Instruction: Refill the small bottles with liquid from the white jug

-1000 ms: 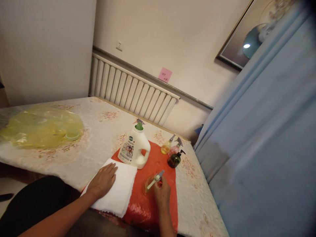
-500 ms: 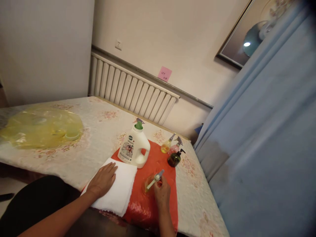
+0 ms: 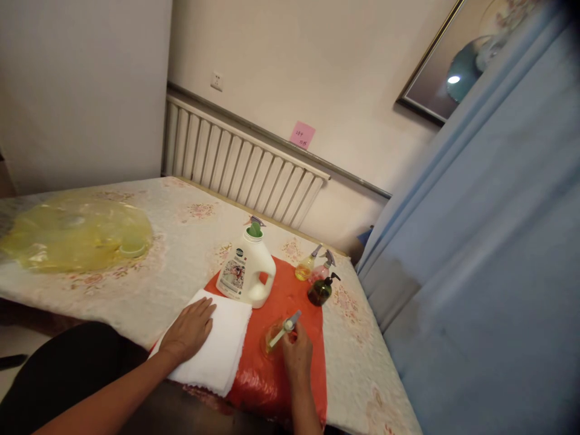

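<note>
My left hand (image 3: 189,331) lies flat, fingers out, on a folded white towel (image 3: 216,350) at the table's near edge. My right hand (image 3: 296,353) is closed on the spray head (image 3: 285,327) of a small clear bottle (image 3: 272,336) with yellowish liquid, which lies on a red plastic sheet (image 3: 276,368). A white detergent jug (image 3: 247,272) with a green spout stands just beyond the towel.
Behind the red sheet stand a yellow spray bottle (image 3: 304,267), a pink spray bottle (image 3: 321,270) and a dark green pump bottle (image 3: 321,291). A yellow plastic bag (image 3: 75,232) lies far left on the floral tablecloth (image 3: 181,241). A blue curtain (image 3: 480,260) hangs at right, a radiator (image 3: 235,163) behind.
</note>
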A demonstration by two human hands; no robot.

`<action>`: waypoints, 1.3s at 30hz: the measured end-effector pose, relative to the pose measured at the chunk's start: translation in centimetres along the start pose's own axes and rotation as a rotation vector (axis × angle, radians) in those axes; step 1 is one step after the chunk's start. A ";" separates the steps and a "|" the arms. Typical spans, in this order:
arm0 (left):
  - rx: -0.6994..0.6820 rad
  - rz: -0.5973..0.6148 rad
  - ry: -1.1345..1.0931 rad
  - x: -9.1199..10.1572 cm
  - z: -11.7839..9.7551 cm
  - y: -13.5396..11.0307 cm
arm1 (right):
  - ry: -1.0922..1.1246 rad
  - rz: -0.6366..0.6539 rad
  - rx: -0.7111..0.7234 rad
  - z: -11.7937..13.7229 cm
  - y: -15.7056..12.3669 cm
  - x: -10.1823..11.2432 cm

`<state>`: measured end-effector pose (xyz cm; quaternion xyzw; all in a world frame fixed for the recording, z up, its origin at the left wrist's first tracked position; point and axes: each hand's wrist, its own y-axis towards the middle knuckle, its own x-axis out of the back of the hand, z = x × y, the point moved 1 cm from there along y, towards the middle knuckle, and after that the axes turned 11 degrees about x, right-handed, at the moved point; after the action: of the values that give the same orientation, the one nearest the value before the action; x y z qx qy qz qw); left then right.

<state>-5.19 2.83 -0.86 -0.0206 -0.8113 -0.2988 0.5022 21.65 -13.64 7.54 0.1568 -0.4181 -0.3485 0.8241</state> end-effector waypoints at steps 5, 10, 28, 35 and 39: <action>-0.007 0.007 0.012 0.0 0.0 0.0 | 0.048 0.037 -0.014 0.0 -0.1 0.1; -0.011 -0.003 0.008 0.0 0.0 0.0 | 0.038 0.028 -0.004 -0.2 -0.1 0.0; -0.021 0.002 0.050 0.4 -0.3 0.1 | 0.052 0.030 -0.016 -0.2 -0.1 0.0; -0.032 -0.004 0.047 0.5 -0.2 0.0 | 0.043 0.032 -0.025 -0.1 -0.1 0.0; -0.025 -0.002 0.042 0.4 -0.2 0.1 | 0.053 0.051 -0.036 -0.1 -0.1 0.0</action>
<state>-5.20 2.67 -0.39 -0.0199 -0.7968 -0.3096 0.5184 21.67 -13.75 7.47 0.1404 -0.3939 -0.3304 0.8461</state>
